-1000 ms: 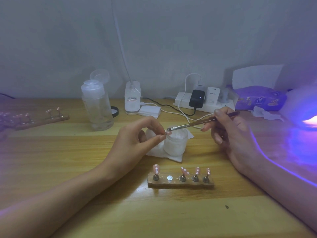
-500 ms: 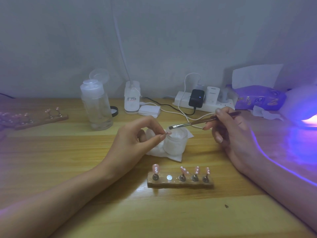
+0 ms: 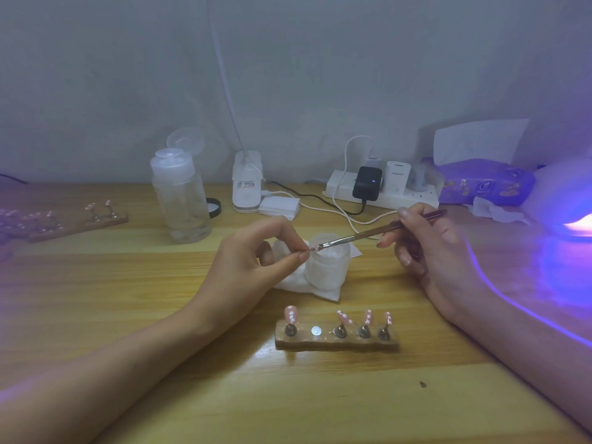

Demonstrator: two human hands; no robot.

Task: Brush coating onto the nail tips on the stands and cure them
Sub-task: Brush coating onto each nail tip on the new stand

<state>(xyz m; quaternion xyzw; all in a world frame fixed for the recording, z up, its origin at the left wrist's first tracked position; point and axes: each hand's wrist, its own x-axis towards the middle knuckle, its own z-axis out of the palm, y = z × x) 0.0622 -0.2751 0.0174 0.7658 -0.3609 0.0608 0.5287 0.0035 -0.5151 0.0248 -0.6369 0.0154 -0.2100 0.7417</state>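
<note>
Watching the head view, I read everything off one line: the brush (image 3: 368,233) lies with its long axis slanting from the right hand (image 3: 439,251), high and to the right, down and leftward to its bristles. Those bristles end right at the nail tip (image 3: 312,249) that the left hand (image 3: 253,261) holds up. The left fingers (image 3: 290,259) are curled in a tight pinch, thumb against forefinger, with the small pink tip caught between them. I cannot tell which face is turned to the bristles. The right fingers (image 3: 411,216) are closed round the brush handle in a pen hold, well back from the ferrule. Bristles and tip look to be touching, or as good as, just over the mouth of the frosted jar (image 3: 326,267), which sits on a white wipe (image 3: 320,291) on the bench (image 3: 128,299).

So the tip lies dead ahead of the bristles, along the brush's own axis. I judge the next stroke should be a short draw back along that line, toward the right hand, with the left hand held steady. The stand (image 3: 336,342) sits nearer me than both hands, its long axis across the view. It has four tips mounted and one bare seat (image 3: 316,331) second from the left, closer to the left hand. The glowing lamp (image 3: 573,200) is far right, on the right hand's side.
</note>
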